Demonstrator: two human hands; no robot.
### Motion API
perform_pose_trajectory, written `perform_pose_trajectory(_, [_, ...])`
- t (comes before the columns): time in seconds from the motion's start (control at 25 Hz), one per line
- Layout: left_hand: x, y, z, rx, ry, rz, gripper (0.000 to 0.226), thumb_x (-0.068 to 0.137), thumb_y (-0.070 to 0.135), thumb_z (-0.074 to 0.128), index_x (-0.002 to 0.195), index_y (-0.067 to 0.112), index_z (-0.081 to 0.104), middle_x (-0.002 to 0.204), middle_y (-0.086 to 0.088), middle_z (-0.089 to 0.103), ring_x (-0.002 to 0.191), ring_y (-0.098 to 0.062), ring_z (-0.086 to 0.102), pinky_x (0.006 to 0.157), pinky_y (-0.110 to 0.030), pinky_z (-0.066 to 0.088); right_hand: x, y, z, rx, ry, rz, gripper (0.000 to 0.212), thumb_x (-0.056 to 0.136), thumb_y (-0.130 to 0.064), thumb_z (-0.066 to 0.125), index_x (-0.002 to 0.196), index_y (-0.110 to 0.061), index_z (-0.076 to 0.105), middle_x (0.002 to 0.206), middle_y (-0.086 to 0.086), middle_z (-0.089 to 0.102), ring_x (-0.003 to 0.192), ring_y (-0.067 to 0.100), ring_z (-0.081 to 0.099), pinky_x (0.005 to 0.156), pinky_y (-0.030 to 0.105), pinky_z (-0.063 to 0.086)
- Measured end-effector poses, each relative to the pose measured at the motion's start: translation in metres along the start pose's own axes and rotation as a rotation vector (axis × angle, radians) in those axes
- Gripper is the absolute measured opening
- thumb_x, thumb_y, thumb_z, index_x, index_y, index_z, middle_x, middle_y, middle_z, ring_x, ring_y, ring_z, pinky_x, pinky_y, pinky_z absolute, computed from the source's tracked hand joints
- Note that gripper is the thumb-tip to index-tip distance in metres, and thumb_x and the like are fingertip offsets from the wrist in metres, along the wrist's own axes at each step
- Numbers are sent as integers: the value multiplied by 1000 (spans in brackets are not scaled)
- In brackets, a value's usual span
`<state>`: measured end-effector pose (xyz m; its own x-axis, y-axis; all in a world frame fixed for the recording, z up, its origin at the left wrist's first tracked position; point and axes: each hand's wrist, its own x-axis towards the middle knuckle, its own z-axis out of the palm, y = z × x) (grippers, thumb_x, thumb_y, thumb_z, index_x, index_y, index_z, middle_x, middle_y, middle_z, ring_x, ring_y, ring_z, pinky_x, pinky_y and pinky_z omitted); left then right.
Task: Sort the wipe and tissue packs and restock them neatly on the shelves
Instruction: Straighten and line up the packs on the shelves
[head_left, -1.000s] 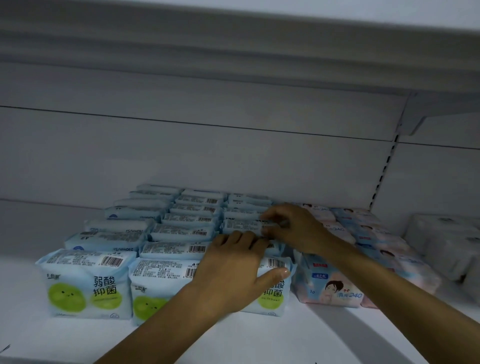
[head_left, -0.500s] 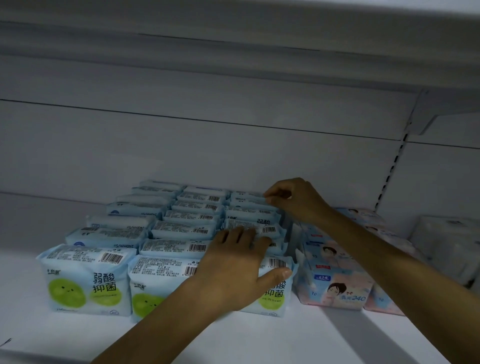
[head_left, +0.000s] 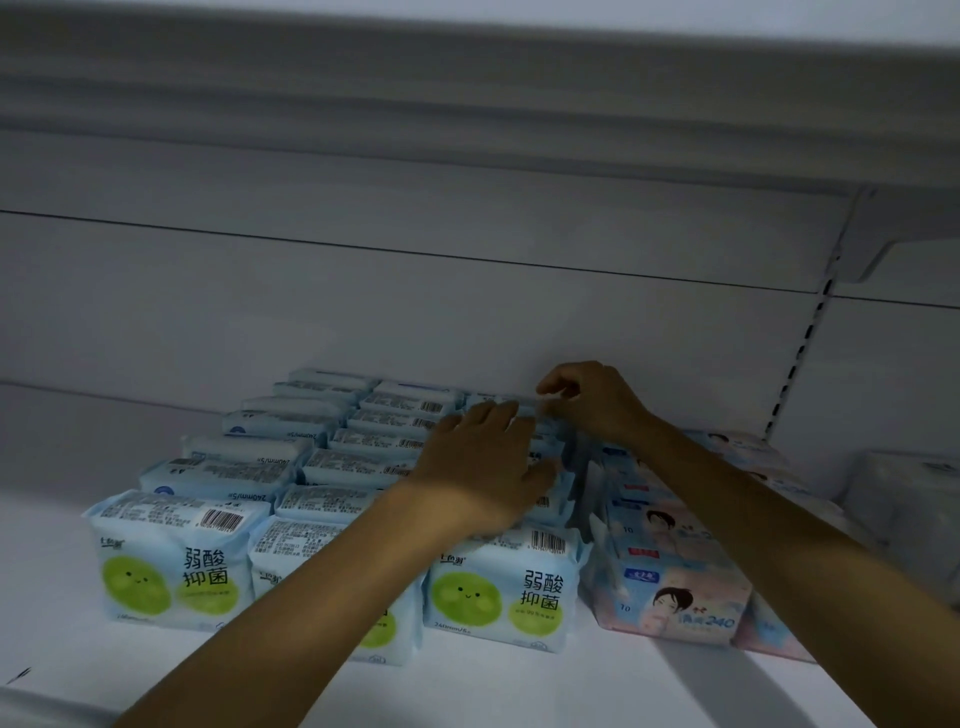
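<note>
Head view: the rear blue pack (head_left: 491, 400), long axis crosswise on the shelf (head_left: 519, 686), lies just left of the right grip (head_left: 597, 402), which pinches its top edge. The left grip (head_left: 483, 462) is laid flat, fingers spread, on packs just in front.

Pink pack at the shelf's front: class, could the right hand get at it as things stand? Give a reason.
Probably yes. The right hand is at the back of the blue packs, its forearm passing above the pink pack; nothing stands before or on that pack, so drawing back should reach it.
</note>
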<state>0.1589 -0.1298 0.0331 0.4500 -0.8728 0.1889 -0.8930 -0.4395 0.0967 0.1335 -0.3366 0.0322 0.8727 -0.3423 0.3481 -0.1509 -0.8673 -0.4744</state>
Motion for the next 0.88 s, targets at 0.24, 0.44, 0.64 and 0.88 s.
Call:
perform_pose_trajectory(0.24, [26,-3,32,-3,-171,-114,72,92,68,22,149,25,29,155,-3,30,140,-26,30,113,-44,23,19,-6,16,-229,-316,-60,44,85,-41,69,117,-9,67,119,9,63,107,26,59,89,34,48])
perform_pose_trajectory(0.44, [22,4,23,-9,-180,-129,70,94,65,24,146,19,35,154,-7,32,140,-27,29,114,-42,21,24,-10,27,-275,-125,-155,24,79,-37,76,81,-14,76,86,5,64,76,21,59,64,29,43])
perform_pose_trajectory(0.64, [18,-2,13,2,-194,-68,71,91,69,26,143,22,42,149,-5,41,136,-27,37,109,-42,30,18,-26,-8,-47,119,-34,22,89,-30,65,81,-9,69,81,3,65,73,19,58,65,32,46])
perform_pose_trajectory(0.88, [22,-13,12,125,-157,24,66,93,65,28,145,26,38,149,-6,35,138,-26,27,109,-44,23,-1,-35,-43,235,180,159,31,95,-7,47,116,-27,59,101,2,57,86,29,61,56,36,58])
